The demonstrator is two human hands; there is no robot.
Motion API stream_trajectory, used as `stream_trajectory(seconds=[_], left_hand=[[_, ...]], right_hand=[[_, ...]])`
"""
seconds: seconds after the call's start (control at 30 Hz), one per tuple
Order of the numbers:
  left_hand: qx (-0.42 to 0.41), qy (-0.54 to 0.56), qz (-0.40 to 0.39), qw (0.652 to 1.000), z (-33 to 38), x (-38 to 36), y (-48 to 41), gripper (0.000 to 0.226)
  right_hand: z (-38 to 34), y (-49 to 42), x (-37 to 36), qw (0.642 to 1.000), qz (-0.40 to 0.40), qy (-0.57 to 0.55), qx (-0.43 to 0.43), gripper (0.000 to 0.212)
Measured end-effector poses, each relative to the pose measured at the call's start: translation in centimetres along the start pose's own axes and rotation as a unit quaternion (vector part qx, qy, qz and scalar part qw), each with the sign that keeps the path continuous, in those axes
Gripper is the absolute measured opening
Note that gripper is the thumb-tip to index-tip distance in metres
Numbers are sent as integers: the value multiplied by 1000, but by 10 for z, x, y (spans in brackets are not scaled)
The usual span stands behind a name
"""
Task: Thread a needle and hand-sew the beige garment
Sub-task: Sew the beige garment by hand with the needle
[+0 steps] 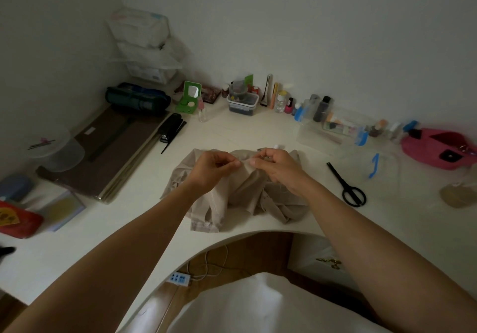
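Head view: a white desk [258, 131] with a curved cut-out in its near edge fills the scene, and both bare forearms reach in over that cut-out. The crumpled beige fabric garment [240, 193] lies at the middle of the near edge, with one corner hanging just over the curve. A stack of flat brown boards [113, 157] sits toward the left edge. Clear plastic storage boxes [144, 46] are piled in the far left corner. A bright pink pouch [436, 149] rests at the right edge.

The left hand [213, 170] and the right hand [280, 170] hover just above the far part of the garment, their tips almost meeting. The left thumb and forefinger are pressed together in a pinch. The right hand's fingers are curled in, thumb against forefinger. Whatever either pair holds is too fine to make out, so I cannot tell whether it is needle, thread or a fold of cloth.

A dark green zipped case [136, 99] lies on the far end of the boards. Black-handled scissors [347, 186] lie shut to the right of the garment, apart from it. A black stapler [171, 126] sits beside the boards. A green stand with a small mirror [189, 97] is near the far edge, where a row of small bottles [304, 105] lines the wall.
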State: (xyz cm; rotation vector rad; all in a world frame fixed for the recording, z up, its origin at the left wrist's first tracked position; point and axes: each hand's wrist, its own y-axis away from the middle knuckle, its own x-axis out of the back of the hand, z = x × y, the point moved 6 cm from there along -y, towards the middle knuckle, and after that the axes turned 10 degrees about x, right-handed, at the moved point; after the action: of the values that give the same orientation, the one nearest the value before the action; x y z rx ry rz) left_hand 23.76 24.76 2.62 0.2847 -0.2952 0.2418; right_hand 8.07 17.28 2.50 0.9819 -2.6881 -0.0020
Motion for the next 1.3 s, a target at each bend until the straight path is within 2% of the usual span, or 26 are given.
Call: stream_trajectory(seconds=[0.7, 0.83, 1.07, 1.3], left_hand=[[24, -36, 18, 999, 4, -13, 1, 16], [43, -2, 22, 999, 6, -18, 4, 18], [43, 56, 36, 997, 12, -18, 8, 8], [59, 69, 40, 995, 16, -20, 8, 9]], right_hand=[[-4, 5, 5, 999, 23, 3, 22, 17], [-5, 5, 5, 999, 32, 0, 31, 15], [-8, 8, 3, 1000, 10, 9, 27, 17], [-9, 8, 6, 999, 21, 6, 25, 20]])
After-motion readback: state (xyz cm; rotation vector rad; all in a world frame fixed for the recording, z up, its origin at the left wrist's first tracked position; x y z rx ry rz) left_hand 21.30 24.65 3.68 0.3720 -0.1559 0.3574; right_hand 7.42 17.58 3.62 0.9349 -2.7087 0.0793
